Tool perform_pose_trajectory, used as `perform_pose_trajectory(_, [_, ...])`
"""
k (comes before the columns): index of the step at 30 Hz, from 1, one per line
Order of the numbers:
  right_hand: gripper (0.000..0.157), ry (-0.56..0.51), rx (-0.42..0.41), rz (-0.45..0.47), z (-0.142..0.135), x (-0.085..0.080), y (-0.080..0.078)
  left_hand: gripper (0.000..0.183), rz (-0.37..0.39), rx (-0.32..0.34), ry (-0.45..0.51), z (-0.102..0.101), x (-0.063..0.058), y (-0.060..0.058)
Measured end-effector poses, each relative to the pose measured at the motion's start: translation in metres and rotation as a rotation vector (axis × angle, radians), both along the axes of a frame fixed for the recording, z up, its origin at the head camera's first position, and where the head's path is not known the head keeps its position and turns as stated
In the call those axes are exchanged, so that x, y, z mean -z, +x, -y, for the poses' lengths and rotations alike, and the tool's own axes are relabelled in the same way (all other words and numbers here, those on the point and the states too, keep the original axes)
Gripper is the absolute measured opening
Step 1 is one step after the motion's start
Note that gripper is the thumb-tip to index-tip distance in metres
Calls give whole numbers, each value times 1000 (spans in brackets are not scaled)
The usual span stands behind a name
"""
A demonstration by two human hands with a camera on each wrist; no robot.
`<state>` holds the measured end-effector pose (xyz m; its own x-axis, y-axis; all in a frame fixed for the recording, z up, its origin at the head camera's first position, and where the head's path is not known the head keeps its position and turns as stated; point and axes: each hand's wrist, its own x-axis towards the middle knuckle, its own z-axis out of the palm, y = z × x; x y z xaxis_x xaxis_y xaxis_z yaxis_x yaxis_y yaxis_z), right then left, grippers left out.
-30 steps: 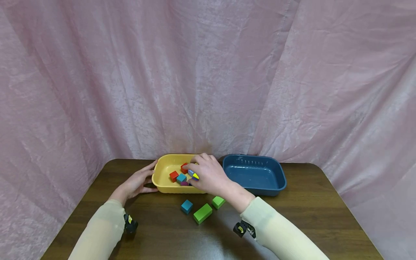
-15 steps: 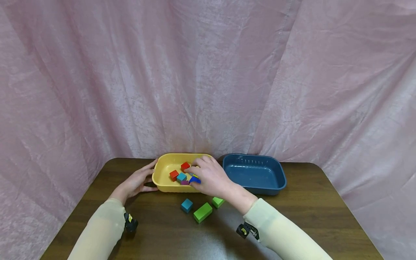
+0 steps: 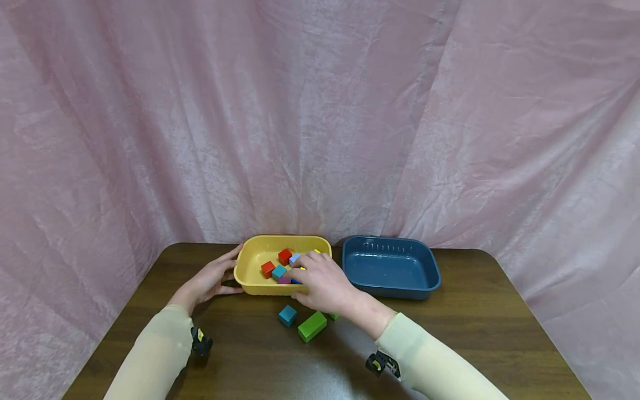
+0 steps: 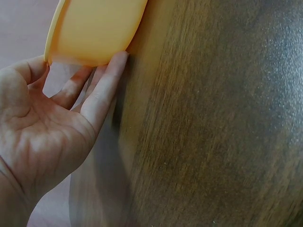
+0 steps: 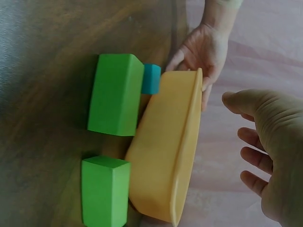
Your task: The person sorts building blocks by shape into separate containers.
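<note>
My left hand (image 3: pixel 212 281) spans the left end of the yellow tray (image 3: pixel 265 289), fingertips touching its outer wall and rim; the left wrist view shows the palm apart from it. Over the tray's right front, my right hand (image 3: pixel 325 281) is loosely bent with nothing between thumb and fingers (image 5: pixel 255 158). Inside the tray lie two red cubes (image 3: pixel 268 269), a teal cube (image 3: pixel 279 272), a purple block (image 3: pixel 284 280), a light blue block (image 3: pixel 294 259), a dark blue block (image 3: pixel 296 280) and yellow pieces (image 3: pixel 316 251), partly hidden by the right hand.
A dark blue tray (image 3: pixel 395 293) stands to the right of the yellow one. In front of the yellow tray, a teal cube (image 3: pixel 287 315) and two green blocks (image 3: pixel 312 326) lie on the brown table (image 3: pixel 475 333). A pink curtain (image 3: pixel 320 122) hangs behind.
My right hand has let go of the blue block, which lies in the yellow tray. Its fingers have spread and drawn toward the near rim. The left hand has stayed put.
</note>
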<state>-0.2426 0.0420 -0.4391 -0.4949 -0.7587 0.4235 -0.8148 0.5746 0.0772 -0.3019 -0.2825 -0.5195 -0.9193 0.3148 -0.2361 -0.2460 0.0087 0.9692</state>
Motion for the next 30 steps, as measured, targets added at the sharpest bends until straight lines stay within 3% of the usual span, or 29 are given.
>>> perform_pose_trajectory(13, [38,71,2,92,1,16,6,52,4,-4,-7,0,-1,0])
perform_pose_trajectory(30, [36,225,-42,100,15,35,11,52,5,4,-13,0,-3,1])
